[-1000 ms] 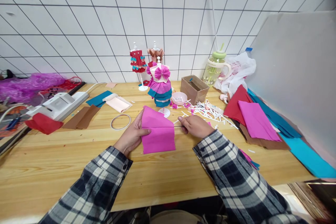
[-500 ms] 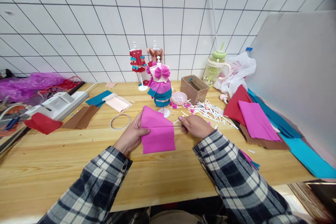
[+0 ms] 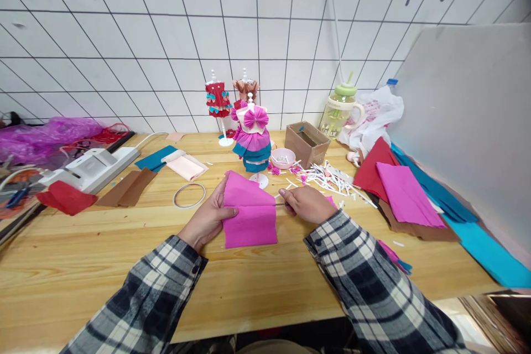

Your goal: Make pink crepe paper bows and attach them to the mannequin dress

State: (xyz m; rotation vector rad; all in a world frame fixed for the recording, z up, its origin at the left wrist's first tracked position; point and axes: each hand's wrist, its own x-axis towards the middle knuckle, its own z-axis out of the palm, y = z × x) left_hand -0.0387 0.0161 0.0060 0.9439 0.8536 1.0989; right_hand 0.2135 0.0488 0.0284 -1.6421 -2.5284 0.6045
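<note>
One folded magenta paper sheet (image 3: pixel 250 225): best taut
Left hand (image 3: pixel 206 218): pinching it
Right hand (image 3: pixel 307 204): pinching thin dark tool (image 3: pixel 280 204)

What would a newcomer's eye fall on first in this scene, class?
Probably the bright magenta sheet, held up at the centre of the view by the left hand, with the right hand at its right edge. Just beyond it stands a small dress form in a magenta and teal dress with a large pleated bow. Farther back, against the white tiled wall, a red dress with blue bows also catches the eye.
</note>
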